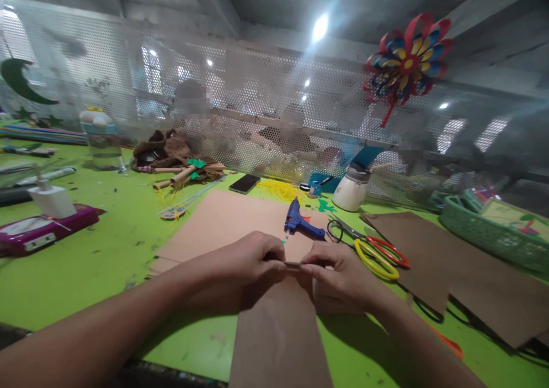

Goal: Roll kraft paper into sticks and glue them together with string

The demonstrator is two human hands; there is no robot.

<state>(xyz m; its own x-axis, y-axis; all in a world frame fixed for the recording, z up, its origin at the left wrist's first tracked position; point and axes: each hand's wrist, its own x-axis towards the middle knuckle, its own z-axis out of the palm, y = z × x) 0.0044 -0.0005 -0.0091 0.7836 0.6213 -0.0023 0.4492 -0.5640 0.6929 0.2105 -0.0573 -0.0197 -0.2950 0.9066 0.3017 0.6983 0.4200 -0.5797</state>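
While my left hand (256, 260) and right hand (341, 272) pinch the brown paper (281, 336) by its edge, this side of the glue gun (295, 218), I should press evenly.

2 bare hands (343, 271); 2 slim forearms (141, 305), likewise uncovered.

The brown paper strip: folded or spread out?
Partly folded: the brown paper strip looks turned over at its far end, pinched by left hand and right hand; the rest is spread out.
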